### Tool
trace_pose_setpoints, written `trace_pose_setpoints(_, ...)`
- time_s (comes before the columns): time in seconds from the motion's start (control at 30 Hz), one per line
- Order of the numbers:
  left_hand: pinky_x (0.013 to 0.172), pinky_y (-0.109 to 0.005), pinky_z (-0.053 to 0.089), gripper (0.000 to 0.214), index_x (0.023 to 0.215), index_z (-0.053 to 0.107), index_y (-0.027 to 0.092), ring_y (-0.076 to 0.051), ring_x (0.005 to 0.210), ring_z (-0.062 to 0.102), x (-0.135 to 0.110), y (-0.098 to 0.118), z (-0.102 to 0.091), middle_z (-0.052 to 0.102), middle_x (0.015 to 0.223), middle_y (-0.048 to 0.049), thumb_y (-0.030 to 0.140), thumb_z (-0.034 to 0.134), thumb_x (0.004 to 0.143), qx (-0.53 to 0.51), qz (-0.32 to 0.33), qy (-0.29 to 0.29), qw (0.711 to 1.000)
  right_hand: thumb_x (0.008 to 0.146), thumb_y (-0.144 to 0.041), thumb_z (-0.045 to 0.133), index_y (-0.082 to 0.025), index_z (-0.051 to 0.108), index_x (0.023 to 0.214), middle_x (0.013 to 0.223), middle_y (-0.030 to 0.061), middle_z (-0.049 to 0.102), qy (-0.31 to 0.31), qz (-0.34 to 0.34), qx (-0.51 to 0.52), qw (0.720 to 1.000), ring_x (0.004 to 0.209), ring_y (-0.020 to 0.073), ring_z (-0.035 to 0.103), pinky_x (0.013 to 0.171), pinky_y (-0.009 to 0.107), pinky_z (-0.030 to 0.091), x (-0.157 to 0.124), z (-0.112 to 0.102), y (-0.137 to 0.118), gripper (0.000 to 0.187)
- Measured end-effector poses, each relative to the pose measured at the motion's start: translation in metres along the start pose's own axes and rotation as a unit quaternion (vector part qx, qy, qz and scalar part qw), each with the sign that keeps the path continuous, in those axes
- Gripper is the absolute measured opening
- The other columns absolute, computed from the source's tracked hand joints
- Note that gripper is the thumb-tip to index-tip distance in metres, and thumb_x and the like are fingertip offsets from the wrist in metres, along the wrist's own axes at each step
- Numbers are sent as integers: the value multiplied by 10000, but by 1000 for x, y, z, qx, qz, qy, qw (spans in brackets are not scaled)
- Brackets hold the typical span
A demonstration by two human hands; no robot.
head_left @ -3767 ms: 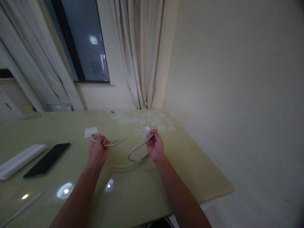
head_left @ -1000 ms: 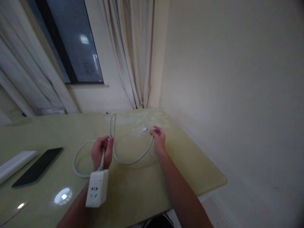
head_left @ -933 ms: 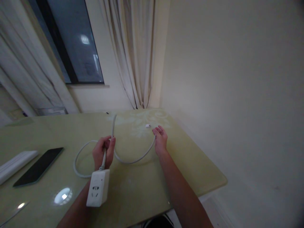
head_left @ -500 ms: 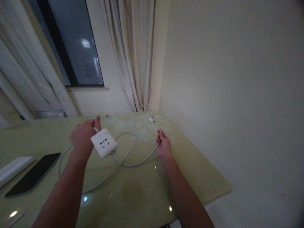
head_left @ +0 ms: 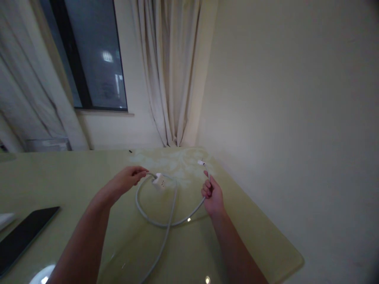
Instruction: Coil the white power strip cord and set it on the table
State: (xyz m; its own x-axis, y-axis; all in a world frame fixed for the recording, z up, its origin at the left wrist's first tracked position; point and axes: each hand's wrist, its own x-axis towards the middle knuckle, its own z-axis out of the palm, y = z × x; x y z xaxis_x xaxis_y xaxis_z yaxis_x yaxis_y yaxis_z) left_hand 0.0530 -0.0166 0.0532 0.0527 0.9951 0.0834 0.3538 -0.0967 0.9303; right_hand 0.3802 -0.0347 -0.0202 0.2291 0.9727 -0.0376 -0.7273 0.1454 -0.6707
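A white power strip socket block (head_left: 160, 182) lies on the pale green table (head_left: 251, 232), with its white cable (head_left: 154, 221) curled in a loop in front of it. My left hand (head_left: 127, 179) pinches the cable just left of the block. Closed around the cable's other end is my right hand (head_left: 211, 193), and the white plug (head_left: 201, 162) sticks out beyond it toward the far corner. A further stretch of cable runs back toward me across the loop.
A black phone (head_left: 23, 234) lies flat at the left edge of the table. Curtains (head_left: 168, 71) and a dark window (head_left: 91, 55) stand behind the table. A bare wall (head_left: 290, 118) runs along the right, close to the table's right edge.
My left hand has carried the socket block from the lifted position down to the table's middle and now grips the cable beside it. The right hand has shifted slightly nearer, still holding the plug end.
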Motion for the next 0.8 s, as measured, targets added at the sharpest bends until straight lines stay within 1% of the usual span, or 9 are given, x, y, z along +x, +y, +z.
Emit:
trace_pose_setpoints(0.07, 553, -235, 446, 263, 802, 815, 156, -136, 618, 543, 3, 5, 1, 737, 759, -67, 382, 855, 673, -98, -11, 78, 992, 756, -394, 855, -161, 746, 1003, 548, -125, 396, -15, -43, -39, 998, 419, 28, 214, 407, 186, 113, -5, 12, 0, 356)
trace_pose_setpoints(0.1, 550, -209, 465, 175, 799, 805, 143, -118, 620, 559, 4, 9, 0, 744, 784, -71, 281, 843, 698, -169, -24, 110, 979, 743, -424, 864, -162, 750, 1031, 548, -124, 398, -25, -61, -58, 996, 422, 30, 214, 410, 192, 110, -8, 22, 0, 406)
trace_pose_setpoints(0.17, 578, -156, 520, 83, 820, 786, 123, -85, 636, 604, 3, 21, -3, 757, 848, -82, 88, 776, 746, -320, -52, 153, 933, 739, -464, 860, -161, 755, 1085, 547, -120, 409, -52, -82, -98, 990, 429, 37, 226, 415, 201, 118, -14, 49, -1, 472)
trace_pose_setpoints(0.27, 646, -113, 586, 235, 902, 782, 117, -68, 680, 675, -3, 44, -5, 772, 928, -91, -53, 644, 817, -462, -50, 180, 867, 771, -469, 824, -156, 764, 1098, 562, -100, 452, -110, -74, -148, 980, 444, 44, 260, 422, 206, 120, -20, 99, -2, 456)
trace_pose_setpoints(0.33, 687, -108, 604, 273, 964, 791, 116, -69, 714, 705, -9, 57, -2, 781, 963, -97, -60, 615, 852, -483, -16, 202, 852, 773, -448, 809, -162, 768, 1062, 568, -90, 478, -137, -63, -147, 978, 450, 45, 264, 424, 206, 113, -24, 130, -2, 409)
trace_pose_setpoints(0.4, 723, -115, 614, 255, 981, 796, 122, -76, 742, 724, -15, 65, 3, 789, 974, -96, -43, 658, 845, -472, 15, 227, 852, 772, -441, 799, -164, 771, 1010, 568, -84, 484, -153, -54, -140, 977, 451, 46, 266, 425, 209, 117, -28, 153, 0, 366)
trace_pose_setpoints(0.5, 735, -123, 614, 230, 965, 799, 138, -88, 761, 734, -19, 69, 11, 793, 937, -82, -8, 731, 800, -455, 32, 252, 853, 771, -439, 794, -163, 775, 1001, 567, -80, 487, -152, -49, -121, 980, 461, 50, 269, 429, 211, 127, -34, 170, 5, 359)
trace_pose_setpoints(0.63, 769, -147, 608, 235, 965, 805, 157, -109, 833, 747, -22, 69, 23, 796, 925, -67, 62, 784, 751, -440, 55, 272, 854, 789, -428, 790, -162, 766, 1041, 581, -70, 524, -163, -35, -111, 980, 466, 52, 292, 433, 210, 144, -37, 172, 9, 367)
trace_pose_setpoints(0.8, 983, -339, 604, 304, 1038, 788, 207, -200, 1026, 758, -31, 74, 48, 804, 1015, -61, 203, 840, 738, -358, 134, 252, 889, 818, -400, 771, -164, 747, 1049, 619, -51, 581, -207, -7, -106, 973, 451, 51, 361, 429, 205, 195, -40, 172, 9, 331)
